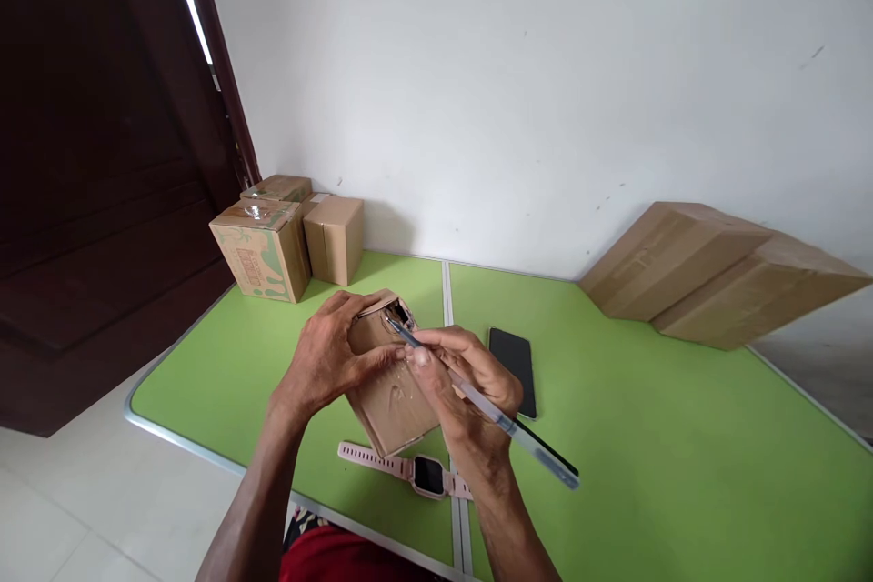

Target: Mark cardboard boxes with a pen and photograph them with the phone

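My left hand (pixel 332 346) grips a small brown cardboard box (pixel 396 405) by its upper left part, the thumb lying across its face. The box is tilted, and its upper end shows a torn, dark opening. A pen (pixel 487 409) with a clear barrel sits pinched in my right hand (pixel 474 386), its tip at the opening's edge. Below the box lies a smartwatch (pixel 428 476) with a pink strap, partly hidden by my right wrist. Just right of that hand, a dark phone (pixel 513 364) rests on the table.
The green folding table (pixel 647 455) has a metal seam down its middle. Several cardboard boxes (pixel 263 250) stand at the back left. Larger cartons (pixel 716 273) lean by the wall at the right. A dark door (pixel 102 155) is at the left.
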Available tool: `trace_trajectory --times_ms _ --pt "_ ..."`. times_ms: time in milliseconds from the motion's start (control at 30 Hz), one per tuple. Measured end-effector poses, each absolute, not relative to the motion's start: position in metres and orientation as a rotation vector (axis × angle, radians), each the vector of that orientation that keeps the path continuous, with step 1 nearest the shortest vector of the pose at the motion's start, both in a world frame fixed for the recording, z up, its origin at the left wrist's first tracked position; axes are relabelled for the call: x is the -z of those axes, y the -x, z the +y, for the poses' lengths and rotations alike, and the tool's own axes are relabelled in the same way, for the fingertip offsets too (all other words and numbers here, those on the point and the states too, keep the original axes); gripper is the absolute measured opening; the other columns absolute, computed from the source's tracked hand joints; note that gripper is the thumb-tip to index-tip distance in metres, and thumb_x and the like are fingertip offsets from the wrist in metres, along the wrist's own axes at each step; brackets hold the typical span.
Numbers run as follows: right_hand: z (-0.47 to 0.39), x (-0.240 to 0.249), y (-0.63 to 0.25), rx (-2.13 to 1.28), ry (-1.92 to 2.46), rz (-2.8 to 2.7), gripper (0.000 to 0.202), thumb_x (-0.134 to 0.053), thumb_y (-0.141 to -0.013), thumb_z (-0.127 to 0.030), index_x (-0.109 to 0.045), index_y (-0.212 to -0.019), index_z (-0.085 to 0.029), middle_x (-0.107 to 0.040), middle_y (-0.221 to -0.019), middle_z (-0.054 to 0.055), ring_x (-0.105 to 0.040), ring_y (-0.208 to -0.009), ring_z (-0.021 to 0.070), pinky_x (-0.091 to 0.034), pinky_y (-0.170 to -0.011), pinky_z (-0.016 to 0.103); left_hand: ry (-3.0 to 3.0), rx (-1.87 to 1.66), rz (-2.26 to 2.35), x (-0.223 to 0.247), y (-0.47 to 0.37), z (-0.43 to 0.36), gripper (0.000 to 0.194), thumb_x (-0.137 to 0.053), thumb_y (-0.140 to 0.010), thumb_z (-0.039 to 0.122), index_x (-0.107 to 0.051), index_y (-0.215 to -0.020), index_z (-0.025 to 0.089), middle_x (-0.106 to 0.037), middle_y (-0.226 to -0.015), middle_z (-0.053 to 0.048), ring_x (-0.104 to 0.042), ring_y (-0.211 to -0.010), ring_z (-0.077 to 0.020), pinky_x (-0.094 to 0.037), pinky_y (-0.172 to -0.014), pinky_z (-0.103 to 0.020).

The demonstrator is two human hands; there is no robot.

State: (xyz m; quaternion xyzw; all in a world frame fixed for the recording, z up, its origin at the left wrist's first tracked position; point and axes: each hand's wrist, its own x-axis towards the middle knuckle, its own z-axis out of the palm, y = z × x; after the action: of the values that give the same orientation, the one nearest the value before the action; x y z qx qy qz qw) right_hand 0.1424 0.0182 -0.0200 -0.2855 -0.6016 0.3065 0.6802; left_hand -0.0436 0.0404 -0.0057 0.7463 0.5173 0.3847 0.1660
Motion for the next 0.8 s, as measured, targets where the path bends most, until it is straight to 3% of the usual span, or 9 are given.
trace_trajectory --times_ms 300,800 --pt "0.0208 0.0205 -0.1393 -0.545 0.736 -1.419 0.011 -0.074 -0.096 -0.015 -0.081 -0.097 -0.024 -0.079 -0.087 -0.001 -0.073 -0.071 0.0129 -0.058 -0.062 0.022 -2.115 -1.143 1.495 0.0110 0.0443 0.0372 0.060 -0.086 -0.091 0.049 -0.072 -0.144 0.027 -0.076 -0.125 -0.010 -0.073 -0.114 -0.0301 -0.058 -0.098 -0.042" --pt "0.0154 0.0147 -0.1432 -0.397 0.860 -1.570 0.008 -0.070 -0.098 -0.021 -0.076 -0.092 -0.023 -0.073 -0.076 -0.002 -0.060 -0.056 0.0114 -0.047 -0.051 0.024 -2.095 -1.142 1.532 0.0120 0.0426 0.0333 0.059 -0.086 -0.091 0.049 -0.072 -0.144 0.028 -0.075 -0.126 -0.011 -0.073 -0.116 -0.0320 -0.058 -0.100 -0.045"
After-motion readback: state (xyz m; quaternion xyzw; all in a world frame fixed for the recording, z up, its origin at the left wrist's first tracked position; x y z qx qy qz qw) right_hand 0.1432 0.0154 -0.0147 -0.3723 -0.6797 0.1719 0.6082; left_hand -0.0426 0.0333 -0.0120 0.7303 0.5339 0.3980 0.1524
